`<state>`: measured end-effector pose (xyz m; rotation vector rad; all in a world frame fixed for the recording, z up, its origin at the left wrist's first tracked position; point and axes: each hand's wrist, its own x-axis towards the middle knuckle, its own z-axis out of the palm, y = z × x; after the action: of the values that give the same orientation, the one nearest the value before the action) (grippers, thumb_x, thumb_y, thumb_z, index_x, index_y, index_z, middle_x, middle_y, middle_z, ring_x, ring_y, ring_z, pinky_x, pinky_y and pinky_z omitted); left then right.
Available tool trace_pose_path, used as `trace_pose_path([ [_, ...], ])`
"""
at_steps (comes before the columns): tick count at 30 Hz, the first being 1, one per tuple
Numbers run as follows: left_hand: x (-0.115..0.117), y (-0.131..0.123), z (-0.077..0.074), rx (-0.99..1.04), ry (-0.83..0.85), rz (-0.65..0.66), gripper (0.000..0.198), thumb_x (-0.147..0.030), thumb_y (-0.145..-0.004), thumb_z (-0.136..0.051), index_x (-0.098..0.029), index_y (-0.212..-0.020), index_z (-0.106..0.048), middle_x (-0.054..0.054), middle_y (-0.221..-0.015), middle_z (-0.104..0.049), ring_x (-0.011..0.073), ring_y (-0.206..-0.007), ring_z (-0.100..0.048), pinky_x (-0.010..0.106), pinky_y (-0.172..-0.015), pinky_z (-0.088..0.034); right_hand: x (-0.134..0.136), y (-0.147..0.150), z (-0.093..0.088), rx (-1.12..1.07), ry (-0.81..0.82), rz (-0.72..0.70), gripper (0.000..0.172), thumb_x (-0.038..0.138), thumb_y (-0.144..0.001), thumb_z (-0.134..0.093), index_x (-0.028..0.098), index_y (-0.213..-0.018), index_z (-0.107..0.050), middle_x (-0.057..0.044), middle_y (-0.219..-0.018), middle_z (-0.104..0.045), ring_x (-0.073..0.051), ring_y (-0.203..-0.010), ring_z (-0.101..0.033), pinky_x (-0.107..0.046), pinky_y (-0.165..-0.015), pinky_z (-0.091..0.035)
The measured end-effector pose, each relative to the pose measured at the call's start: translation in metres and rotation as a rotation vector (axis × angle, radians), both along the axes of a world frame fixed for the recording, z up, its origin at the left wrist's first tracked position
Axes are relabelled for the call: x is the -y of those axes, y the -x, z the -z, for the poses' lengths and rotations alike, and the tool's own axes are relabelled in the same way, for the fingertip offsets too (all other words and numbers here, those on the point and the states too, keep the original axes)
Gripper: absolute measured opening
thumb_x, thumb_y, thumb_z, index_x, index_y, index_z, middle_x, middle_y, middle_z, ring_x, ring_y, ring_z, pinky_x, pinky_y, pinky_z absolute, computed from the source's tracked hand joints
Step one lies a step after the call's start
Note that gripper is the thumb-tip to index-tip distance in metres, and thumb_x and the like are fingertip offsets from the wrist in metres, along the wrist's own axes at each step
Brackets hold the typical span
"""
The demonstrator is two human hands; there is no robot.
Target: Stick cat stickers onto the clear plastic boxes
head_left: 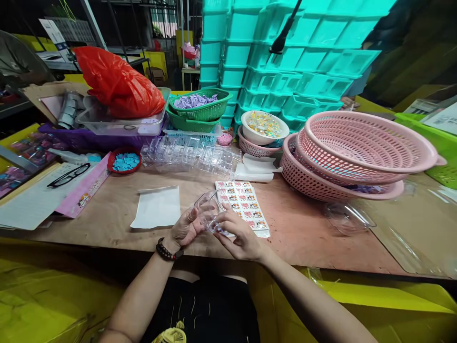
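Between my hands is a clear plastic box [208, 206], tilted above the front of the table. My left hand [187, 227] grips its left side, fingers partly behind the plastic. My right hand [237, 232] closes on the box's lower right part, where something small and purplish shows; what it is I cannot make out. Just behind my right hand lies a sheet of stickers [246, 202] with pink and orange prints. A blank white paper [157, 207] rests to the left of my left hand.
Clear plastic boxes [193, 155] lie in a row behind. Pink baskets [357, 157] stand at right, a white bowl of small packets [262, 126] and green baskets [198, 107] at the back. Left are a red dish of blue pieces [124, 161], glasses [68, 176] and a red bag [119, 85].
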<state>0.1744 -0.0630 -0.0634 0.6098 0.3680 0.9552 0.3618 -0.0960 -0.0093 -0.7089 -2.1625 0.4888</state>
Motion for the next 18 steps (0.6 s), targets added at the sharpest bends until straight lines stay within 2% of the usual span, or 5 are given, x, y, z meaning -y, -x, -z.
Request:
trace_pose_path([
  [5, 0.001, 0.000, -0.007, -0.105, -0.003, -0.267, 0.074, -0.054, -0.069, -0.083, -0.025, -0.129, -0.050, 0.012, -0.135, -0.057, 0.0282, -0.107, -0.067, 0.047, -0.092, -0.057, 0.000, 0.000, -0.007, -0.779, 0.573, 0.343, 0.017, 0.037, -0.090, -0.064, 0.023, -0.083, -0.069, -0.003, -0.087, -0.072, -0.018, -0.087, -0.066, -0.038, -0.090, -0.049],
  [9, -0.001, 0.004, -0.013, -0.357, -0.115, -0.433, 0.084, -0.054, -0.072, -0.080, -0.034, -0.140, -0.036, 0.013, -0.154, -0.039, 0.0308, -0.113, -0.065, 0.042, -0.078, -0.062, 0.001, -0.002, -0.017, -1.049, 1.006, 0.337, 0.025, 0.046, -0.075, -0.077, 0.022, -0.084, -0.076, -0.005, -0.091, -0.077, -0.020, -0.085, -0.070, -0.038, -0.091, -0.051],
  [11, -0.003, 0.004, -0.010, -0.459, -0.235, -0.494, 0.087, -0.052, -0.071, -0.082, -0.034, -0.141, -0.034, 0.014, -0.156, -0.035, 0.0316, -0.122, -0.060, 0.044, -0.086, -0.060, 0.002, -0.001, -0.023, -1.065, 1.036, 0.315, 0.028, 0.044, -0.071, -0.081, 0.021, -0.086, -0.077, -0.006, -0.092, -0.078, -0.020, -0.083, -0.071, -0.038, -0.092, -0.051],
  [14, -0.004, 0.002, -0.001, -0.633, -0.514, -0.582, 0.088, -0.044, -0.068, -0.086, -0.031, -0.140, -0.037, 0.014, -0.154, -0.038, 0.0299, -0.133, -0.052, 0.048, -0.110, -0.045, 0.000, 0.005, -0.030, -1.020, 1.000, 0.338, 0.033, 0.048, -0.070, -0.083, 0.018, -0.084, -0.077, -0.007, -0.088, -0.078, -0.021, -0.079, -0.073, -0.039, -0.089, -0.054],
  [18, -0.005, 0.005, 0.003, -0.875, -0.856, -0.657, 0.082, -0.040, -0.070, -0.086, -0.026, -0.138, -0.042, 0.014, -0.146, -0.049, 0.0312, -0.142, -0.041, 0.054, -0.120, -0.030, -0.011, 0.015, -0.031, -0.923, 1.089, 0.332, 0.041, 0.052, -0.069, -0.083, 0.015, -0.082, -0.074, -0.008, -0.080, -0.078, -0.021, -0.067, -0.074, -0.036, -0.076, -0.058],
])
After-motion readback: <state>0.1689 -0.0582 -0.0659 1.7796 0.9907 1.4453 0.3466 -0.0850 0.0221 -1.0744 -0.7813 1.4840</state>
